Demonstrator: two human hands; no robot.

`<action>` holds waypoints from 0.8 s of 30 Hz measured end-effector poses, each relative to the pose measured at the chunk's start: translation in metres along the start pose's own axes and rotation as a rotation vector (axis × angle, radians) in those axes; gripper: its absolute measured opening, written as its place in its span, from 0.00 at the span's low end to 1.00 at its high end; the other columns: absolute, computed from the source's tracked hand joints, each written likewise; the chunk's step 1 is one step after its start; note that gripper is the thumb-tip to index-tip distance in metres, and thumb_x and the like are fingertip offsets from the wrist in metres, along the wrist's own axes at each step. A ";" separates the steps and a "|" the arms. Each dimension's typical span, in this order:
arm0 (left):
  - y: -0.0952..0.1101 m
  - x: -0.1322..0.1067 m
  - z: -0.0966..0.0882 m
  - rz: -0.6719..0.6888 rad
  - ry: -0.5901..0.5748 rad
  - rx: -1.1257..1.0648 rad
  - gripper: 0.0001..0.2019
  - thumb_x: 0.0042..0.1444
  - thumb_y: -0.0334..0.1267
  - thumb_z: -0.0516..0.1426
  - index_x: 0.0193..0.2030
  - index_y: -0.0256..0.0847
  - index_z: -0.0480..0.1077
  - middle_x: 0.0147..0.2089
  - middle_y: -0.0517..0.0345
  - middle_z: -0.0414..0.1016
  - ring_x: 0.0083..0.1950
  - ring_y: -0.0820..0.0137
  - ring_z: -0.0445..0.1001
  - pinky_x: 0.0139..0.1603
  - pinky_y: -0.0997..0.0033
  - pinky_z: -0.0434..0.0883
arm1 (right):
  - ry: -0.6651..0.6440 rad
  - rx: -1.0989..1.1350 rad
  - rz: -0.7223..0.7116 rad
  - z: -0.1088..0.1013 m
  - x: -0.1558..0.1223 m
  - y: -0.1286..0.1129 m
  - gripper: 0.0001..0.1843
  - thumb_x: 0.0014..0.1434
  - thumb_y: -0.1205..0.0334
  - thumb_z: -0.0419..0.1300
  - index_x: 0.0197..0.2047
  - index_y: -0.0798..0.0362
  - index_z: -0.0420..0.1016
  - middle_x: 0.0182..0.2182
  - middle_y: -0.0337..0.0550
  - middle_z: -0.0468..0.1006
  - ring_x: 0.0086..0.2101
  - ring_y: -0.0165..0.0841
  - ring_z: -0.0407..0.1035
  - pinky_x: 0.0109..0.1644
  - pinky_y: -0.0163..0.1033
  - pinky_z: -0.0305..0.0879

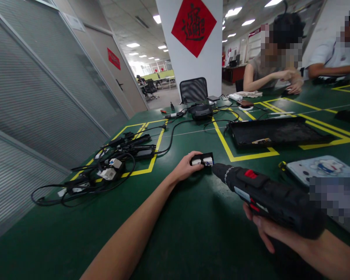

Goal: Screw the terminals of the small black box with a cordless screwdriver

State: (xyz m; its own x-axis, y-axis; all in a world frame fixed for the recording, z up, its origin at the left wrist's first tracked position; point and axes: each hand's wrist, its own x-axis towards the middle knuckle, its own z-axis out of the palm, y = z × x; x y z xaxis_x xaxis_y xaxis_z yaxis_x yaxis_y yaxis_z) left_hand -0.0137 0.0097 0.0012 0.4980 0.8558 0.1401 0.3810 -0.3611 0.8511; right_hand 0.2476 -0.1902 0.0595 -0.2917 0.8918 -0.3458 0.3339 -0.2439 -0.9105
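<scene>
My left hand (189, 167) grips the left side of a small black case (210, 155) with white pieces inside, held at the green table (181, 225). In my right hand (268, 225) is a black cordless drill (268, 194) with red switches, my fingers wrapped around its handle. The drill's nose points left and appears close to the right end of the case. Whether a bit touches the case I cannot tell, and the lower handle is hidden.
Tangled black cables and white plugs (107, 171) lie at the left. A black tray (277, 132) rests beyond the drill, with a blue patterned case (323, 169) at the right. Black gear (201, 111) and a mesh chair (194, 89) are ahead. Two people sit across the table, far right.
</scene>
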 end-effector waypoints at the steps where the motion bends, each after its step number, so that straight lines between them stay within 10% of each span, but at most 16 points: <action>1: -0.001 0.000 0.000 0.004 0.003 0.004 0.24 0.48 0.38 0.60 0.53 0.41 0.66 0.46 0.55 0.71 0.42 0.69 0.70 0.44 0.71 0.67 | -0.012 0.010 -0.024 -0.001 0.001 0.000 0.16 0.62 0.45 0.51 0.42 0.47 0.68 0.26 0.37 0.71 0.29 0.36 0.66 0.48 0.50 0.60; 24: -0.004 0.002 0.000 -0.005 -0.036 -0.046 0.24 0.49 0.37 0.60 0.54 0.39 0.63 0.45 0.55 0.72 0.41 0.69 0.71 0.43 0.70 0.68 | -0.003 -0.029 -0.058 -0.003 0.004 0.003 0.19 0.62 0.44 0.53 0.44 0.51 0.69 0.23 0.34 0.71 0.26 0.33 0.67 0.53 0.51 0.58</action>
State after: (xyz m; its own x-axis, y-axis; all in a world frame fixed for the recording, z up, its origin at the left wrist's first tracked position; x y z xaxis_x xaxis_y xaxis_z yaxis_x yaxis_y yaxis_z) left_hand -0.0144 0.0127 -0.0025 0.5245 0.8432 0.1180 0.3476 -0.3386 0.8744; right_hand 0.2503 -0.1861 0.0564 -0.3138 0.9031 -0.2932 0.3425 -0.1803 -0.9220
